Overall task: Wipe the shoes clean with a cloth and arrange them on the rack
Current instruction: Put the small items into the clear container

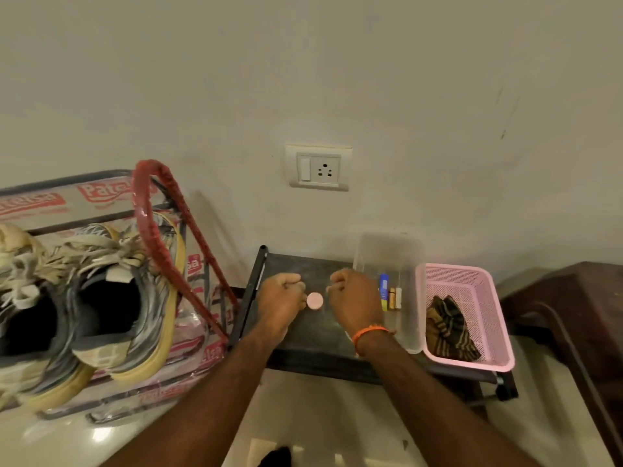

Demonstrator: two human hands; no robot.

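Note:
Two grey sneakers with cream soles and laces (114, 298) stand on the plastic-wrapped metal shoe rack (101, 203) at the left. A brown striped cloth (448, 326) lies in a pink basket (472, 274) at the right. My left hand (279, 298) and my right hand (354, 298) rest as curled fists on a low dark table (303, 332), on either side of a small pink round disc (315, 301). Neither fist visibly holds anything.
A clear plastic box (387, 251) with a blue tube and small sticks sits between my right hand and the basket. A wall socket (318, 167) is above the table. A dark wooden piece of furniture (573, 315) stands at the far right. Pale tiled floor lies below.

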